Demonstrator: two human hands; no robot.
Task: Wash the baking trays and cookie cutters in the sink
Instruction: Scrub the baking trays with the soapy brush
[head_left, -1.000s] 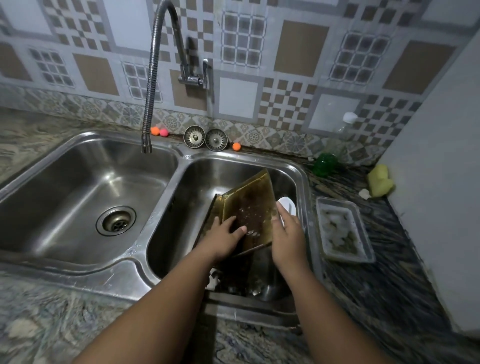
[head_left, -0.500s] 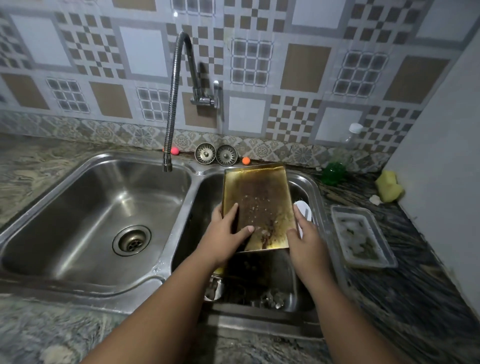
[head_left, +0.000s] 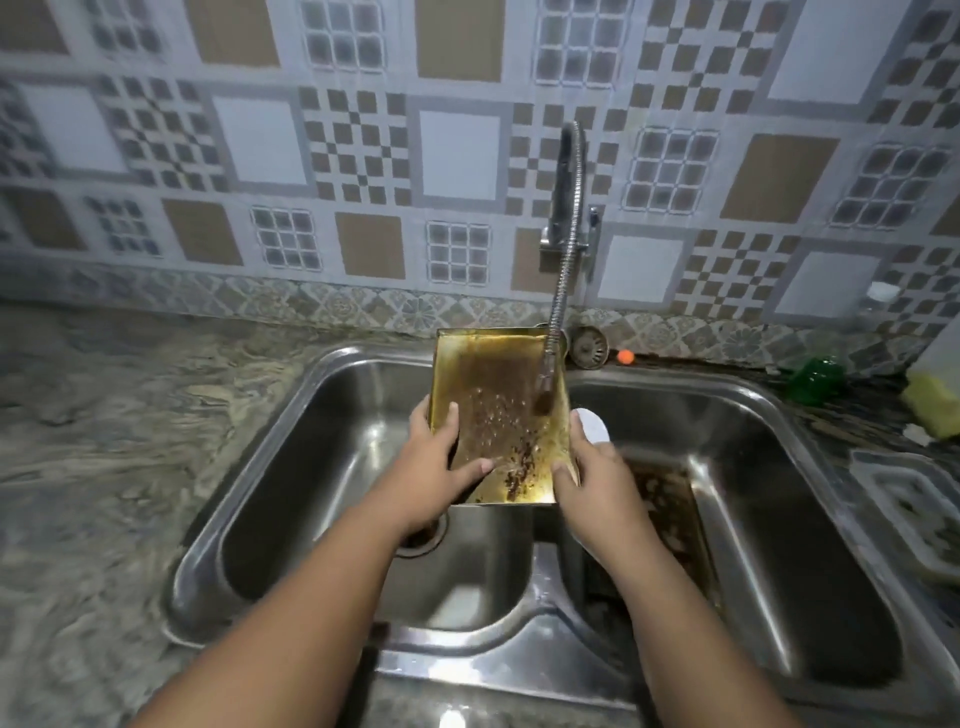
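counter: marbled stone, left of the sink, far from the action
left basin: steel, drain partly hidden under the left wrist
left hand: grips the tray's left long edge, thumb laid across the dirty inside, fingers wrapped round the rim
tray: gold baking tray with brown burnt bits, held in the air between both hands over the left basin and the divider
tray axis: long side runs away from the person toward the wall; inside faces the camera, far end higher, near end lower
faucet: flexible spout hangs down in front of the tray's far right part, tip just over the dirty face; cannot tell if water runs
right hand: grips the right long edge, thumb hooked over the rim, and also holds a white round pad against the outer wall
key relation: hands sit on opposite long edges near the low end, equally near; spout is beyond the fingers, so my guess is rinsing comes next and crumbs slide toward the hands
second tray: dirty, lies in the right basin
cookie cutters: none clearly visible
back ledge: strainer plug, orange ball
far right: green bottle, yellow sponge, plastic container
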